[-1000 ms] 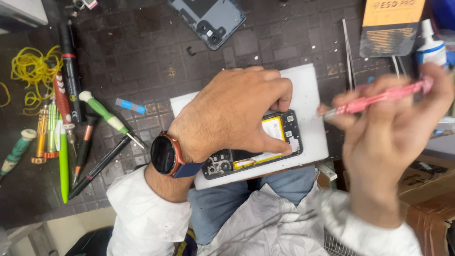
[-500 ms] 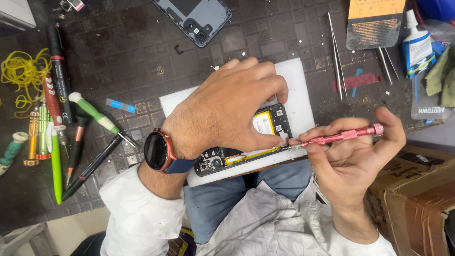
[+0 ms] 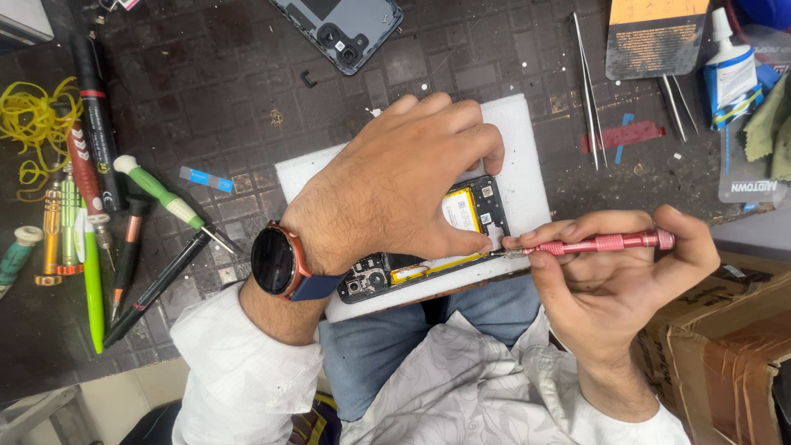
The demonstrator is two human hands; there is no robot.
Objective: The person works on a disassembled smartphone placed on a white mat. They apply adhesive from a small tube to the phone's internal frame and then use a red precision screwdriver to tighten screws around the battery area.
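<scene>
We are working over a dark gridded mat (image 3: 206, 132), where a white pad (image 3: 527, 165) is lying near the front edge. Our left hand (image 3: 395, 198) is pressing down on an opened phone (image 3: 470, 218) resting on that pad, fingers spread over its yellow battery. Our right hand (image 3: 614, 284) is pinching a pink screwdriver (image 3: 597, 243), its tip touching the phone's edge beside the left thumb. A phone back cover (image 3: 342, 25) is lying well apart at the top, tweezers (image 3: 587, 91) to the right, and more screwdrivers (image 3: 91, 222) are sitting at the left.
</scene>
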